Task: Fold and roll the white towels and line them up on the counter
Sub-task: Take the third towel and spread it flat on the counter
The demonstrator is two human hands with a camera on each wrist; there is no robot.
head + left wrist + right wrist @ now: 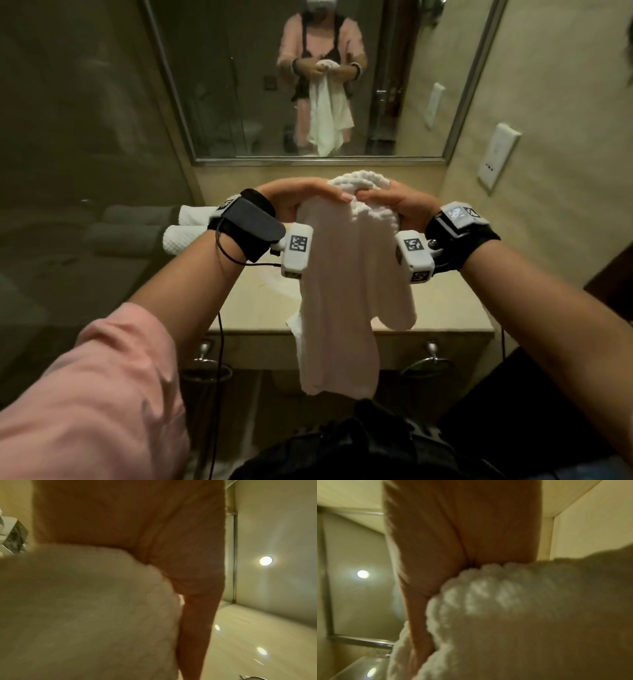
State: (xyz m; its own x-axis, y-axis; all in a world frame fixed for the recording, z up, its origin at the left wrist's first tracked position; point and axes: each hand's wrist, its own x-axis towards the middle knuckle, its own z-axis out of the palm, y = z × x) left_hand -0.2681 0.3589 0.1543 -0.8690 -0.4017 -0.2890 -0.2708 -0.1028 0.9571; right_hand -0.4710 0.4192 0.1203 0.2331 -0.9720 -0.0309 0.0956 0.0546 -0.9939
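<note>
A white waffle towel (346, 291) hangs in the air above the counter (445, 308), its top bunched into a roll. My left hand (301, 198) grips the roll from the left and my right hand (390, 202) grips it from the right, thumbs meeting on top. The loose tail drops past the counter's front edge. Two rolled white towels (178, 236) lie side by side at the counter's left end. In the left wrist view the towel (85, 615) fills the frame under my palm (130, 527); in the right wrist view the towel (513, 615) sits against my palm (462, 534).
A large mirror (239, 85) stands behind the counter and reflects the person with the towel. A glass shower wall (85, 137) lies to the left. A white switch plate (496, 157) sits on the right wall. Two metal rings (424, 366) hang under the counter front.
</note>
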